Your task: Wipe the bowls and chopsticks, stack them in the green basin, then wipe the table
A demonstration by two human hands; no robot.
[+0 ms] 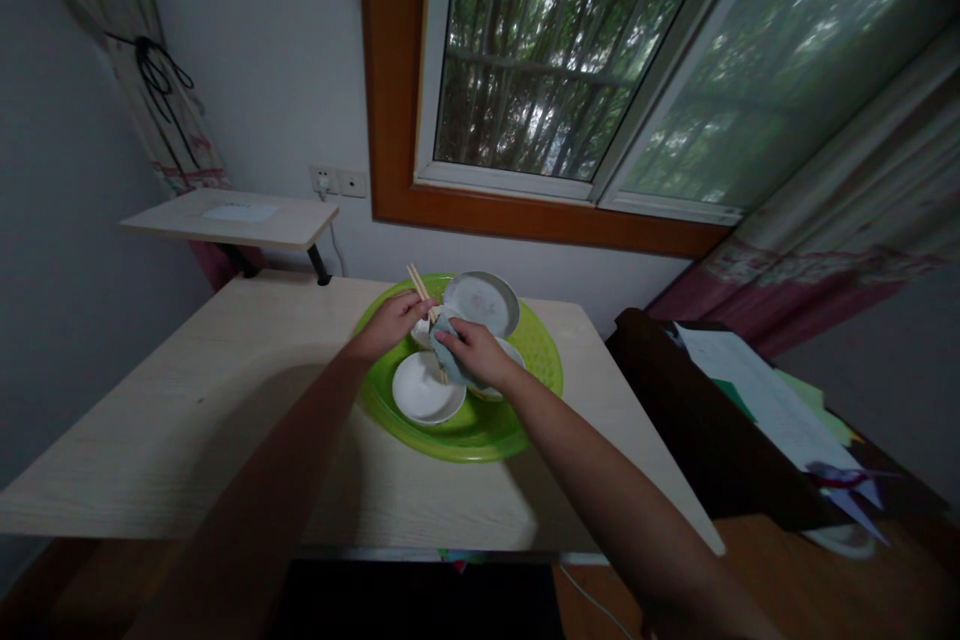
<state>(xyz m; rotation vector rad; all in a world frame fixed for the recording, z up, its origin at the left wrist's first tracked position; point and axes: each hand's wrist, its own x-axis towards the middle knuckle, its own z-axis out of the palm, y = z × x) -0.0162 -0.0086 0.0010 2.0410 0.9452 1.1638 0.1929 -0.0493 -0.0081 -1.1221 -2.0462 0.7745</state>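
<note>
My left hand (pixel 391 320) is closed around a pair of wooden chopsticks (pixel 418 286), their upper ends sticking up past my fingers. My right hand (pixel 477 352) is closed on a grey-blue cloth (pixel 444 346) that is wrapped around the lower part of the chopsticks. Both hands hover over a round green tray (pixel 487 435) on the pale wooden table (pixel 187 420). On the tray sit a small white dish (pixel 424 390) at the front left, a larger white plate (pixel 484 302) at the back, and another white dish partly hidden under my right hand.
A small raised shelf (pixel 232 217) stands at the table's back left, below a wall socket (pixel 339 182). A dark piece of furniture with papers (pixel 757 390) stands to the right. A window and curtains lie beyond the table.
</note>
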